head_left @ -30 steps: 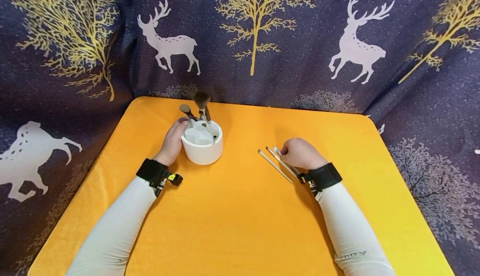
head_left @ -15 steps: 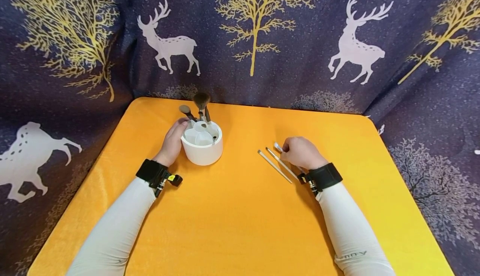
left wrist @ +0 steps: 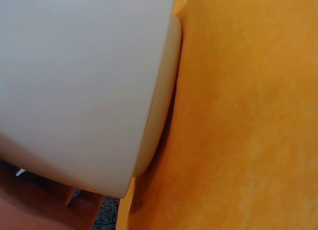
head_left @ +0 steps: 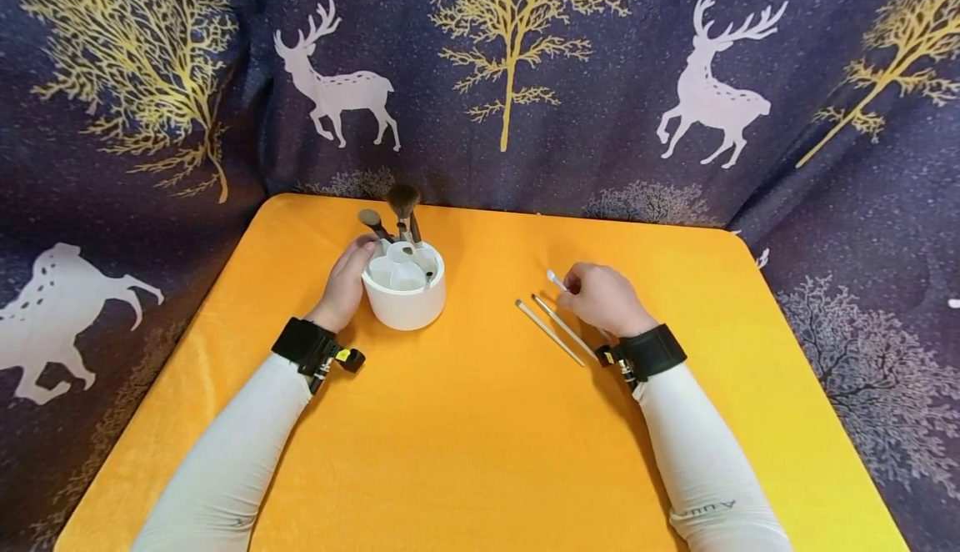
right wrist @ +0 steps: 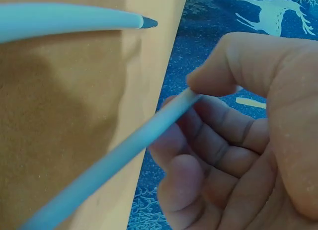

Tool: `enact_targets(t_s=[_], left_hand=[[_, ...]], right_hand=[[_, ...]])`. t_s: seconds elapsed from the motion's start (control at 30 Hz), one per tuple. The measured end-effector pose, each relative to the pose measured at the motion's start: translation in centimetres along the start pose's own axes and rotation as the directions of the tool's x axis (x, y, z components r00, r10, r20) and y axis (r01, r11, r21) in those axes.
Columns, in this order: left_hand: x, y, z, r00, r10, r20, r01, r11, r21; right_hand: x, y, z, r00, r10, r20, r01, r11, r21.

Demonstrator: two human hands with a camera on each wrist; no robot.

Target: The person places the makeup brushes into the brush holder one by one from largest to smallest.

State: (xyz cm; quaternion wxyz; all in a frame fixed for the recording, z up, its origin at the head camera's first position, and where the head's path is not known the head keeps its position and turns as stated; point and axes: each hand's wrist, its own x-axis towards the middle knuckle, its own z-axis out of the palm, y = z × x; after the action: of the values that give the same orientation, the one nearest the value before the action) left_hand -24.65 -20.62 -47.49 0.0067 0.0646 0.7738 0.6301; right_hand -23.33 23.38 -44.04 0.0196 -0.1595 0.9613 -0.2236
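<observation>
Orange cloth covers the table point(head_left: 480, 452), and a dark curtain printed with deer and golden trees hangs across the top of the frame. Left of centre stands a white round holder point(head_left: 405, 289) divided into compartments; three brushes point(head_left: 403, 202) rise from its far cells, bristles up, which keeps the soft heads off the cloth. The left hand point(head_left: 347, 281) rests against the holder's left wall with the fingers curved round it and a fingertip at the rim, apparently to steady it; the left wrist view shows only the white wall hard against the palm.

Right of centre, the right hand point(head_left: 603, 298) pinches a thin white brush handle point(right wrist: 119, 155) between thumb and fingertips, the other fingers loosely curled beneath. In the head view its pale end point(head_left: 552, 277) sticks out to the upper left of the knuckles, raised off the cloth. Just left of that hand two more slim white brushes point(head_left: 551, 331) lie side by side on the table, slanting from upper left to lower right, near the wrist strap point(head_left: 651, 352).
</observation>
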Motion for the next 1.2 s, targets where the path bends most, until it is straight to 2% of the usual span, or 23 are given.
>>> enact_targets(t_s=[0.23, 0.57, 0.9, 1.2], left_hand=[[-0.03, 0.07, 0.04, 1.000, 0.001, 0.002, -0.001, 1.000, -0.011], [-0.11, 0.20, -0.09, 1.000, 0.001, -0.005, -0.001, 1.000, -0.022], [-0.17, 0.53, 0.02, 1.000, 0.001, -0.008, -0.001, 1.000, -0.007], [-0.09, 0.59, 0.14, 1.000, 0.010, -0.006, -0.010, 0.999, -0.031]], right_hand=[[0.10, -0.05, 0.13, 0.997, -0.013, -0.072, 0.016, 0.999, 0.040], [0.24, -0.42, 0.27, 0.982, -0.023, -0.190, 0.050, 0.990, 0.135], [0.43, -0.55, 0.37, 0.963, -0.060, -0.264, 0.102, 0.983, 0.150], [0.57, -0.92, 0.31, 0.945, -0.078, -0.319, 0.137, 0.976, 0.168]])
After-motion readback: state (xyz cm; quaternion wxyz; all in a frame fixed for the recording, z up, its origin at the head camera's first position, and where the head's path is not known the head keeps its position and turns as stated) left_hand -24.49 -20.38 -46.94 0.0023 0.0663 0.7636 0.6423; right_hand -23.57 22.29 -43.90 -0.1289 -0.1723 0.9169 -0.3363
